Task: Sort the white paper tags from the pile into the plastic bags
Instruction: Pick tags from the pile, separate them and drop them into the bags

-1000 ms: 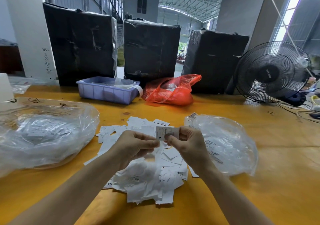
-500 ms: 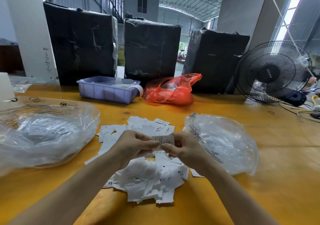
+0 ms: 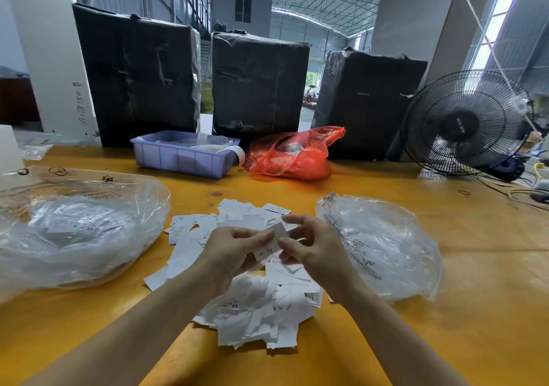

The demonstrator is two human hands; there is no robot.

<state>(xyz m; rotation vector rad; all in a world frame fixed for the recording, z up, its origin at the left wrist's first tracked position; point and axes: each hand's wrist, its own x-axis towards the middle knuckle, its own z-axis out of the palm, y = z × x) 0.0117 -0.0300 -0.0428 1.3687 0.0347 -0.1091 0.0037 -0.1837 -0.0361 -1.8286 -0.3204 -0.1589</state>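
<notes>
Head view: your left hand and right hand fingers pinch one tag; both bags part-filled, large pile left on counter

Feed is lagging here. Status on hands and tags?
Both hands, left hand and right hand, pinch one tag above pile. Bags flank pile. Nothing in the way.

On the bench a pile of tags lies in the middle, with one plastic bag to its left and another bag to its right. Both hands meet above the pile. Behind it sit a tray and a knotted bag, side by side. Three wrapped bales stand behind those. A fan stands at the far right.
</notes>
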